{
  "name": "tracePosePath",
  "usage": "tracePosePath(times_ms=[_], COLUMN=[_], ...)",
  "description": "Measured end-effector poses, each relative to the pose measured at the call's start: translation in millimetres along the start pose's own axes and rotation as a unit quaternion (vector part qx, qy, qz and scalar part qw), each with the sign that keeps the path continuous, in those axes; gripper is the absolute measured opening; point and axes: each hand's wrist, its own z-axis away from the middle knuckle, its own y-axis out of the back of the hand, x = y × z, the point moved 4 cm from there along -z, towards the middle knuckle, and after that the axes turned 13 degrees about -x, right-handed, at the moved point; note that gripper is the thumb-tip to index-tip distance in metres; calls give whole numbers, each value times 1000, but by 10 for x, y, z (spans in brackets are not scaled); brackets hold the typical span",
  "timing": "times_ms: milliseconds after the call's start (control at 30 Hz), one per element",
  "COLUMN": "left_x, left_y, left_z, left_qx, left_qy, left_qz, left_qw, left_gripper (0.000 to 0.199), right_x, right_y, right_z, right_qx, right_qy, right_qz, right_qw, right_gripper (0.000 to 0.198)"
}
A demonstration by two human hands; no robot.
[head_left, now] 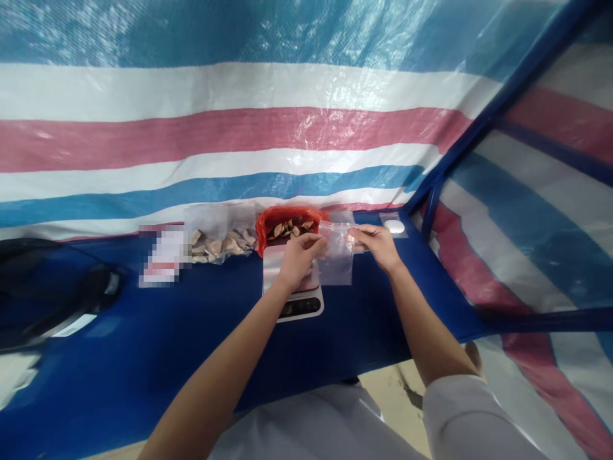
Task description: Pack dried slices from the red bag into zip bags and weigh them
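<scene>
A clear zip bag (338,262) hangs between my two hands, and nothing shows inside it. My left hand (302,252) pinches its upper left edge, above a kitchen scale (313,305) with a metal top and a dark display strip. The upper right corner of the bag is pinched by my right hand (376,243). Just behind the scale, a red plastic bag (261,230) lies open with brown dried slices (292,227) in it. My left forearm covers part of the scale.
Filled clear bags of dried slices (223,246) lie left of the red bag, beside a blurred-out paper (165,255). A small bag with a white round item (394,226) is at the back right. Dark object (71,300) at left; striped sheeting (239,134) behind the blue table (201,345).
</scene>
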Motion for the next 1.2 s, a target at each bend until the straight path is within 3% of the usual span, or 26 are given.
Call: tracePosePath(times_ms=[133,200,267,400,500,633,733,867,933,1067,1133,1200], left_x=[-63,-53,-38,-67,-127,-200,-251,-307,-323,-327,-329,-338], left_y=[-34,-59,-123,-329,-473,-574,-595,-598,-598,-602,-605,-609], left_z=[-55,-61,-57,-55,-81,-131,-170,-207,-217,-235,-249,-264], left_qx=[1,13,13,-24,-74,-135,-151,-159,-168,-179,-180,-180], left_qy=[-38,-84,-143,-232,-233,-194,-169,-145,-130,-107,-102,-104], left_qz=[-123,-224,-331,-506,-597,-662,-687,-696,-696,-699,-701,-703], left_qw=[992,971,933,831,764,711,690,685,686,684,682,680], left_gripper=[32,24,20,19,19,21,21,24,25,24,24,25], right_x=[-2,8,18,42,71,120,166,163,98,-98,-144,-141], right_y=[285,410,508,605,615,575,529,499,501,516,476,364], right_z=[-169,-283,-405,-621,-743,-874,-948,-973,-936,-758,-656,-577], right_qx=[1,-1,1,-2,-12,-34,-41,-34,-27,37,46,15], right_qy=[-24,-40,-51,-70,-80,-73,-62,-32,-8,27,42,101], right_qz=[10,13,19,42,63,91,128,237,337,549,579,592], right_qw=[1000,999,998,997,995,993,989,970,941,835,813,799], right_gripper=[41,38,34,27,24,24,22,21,24,25,30,31])
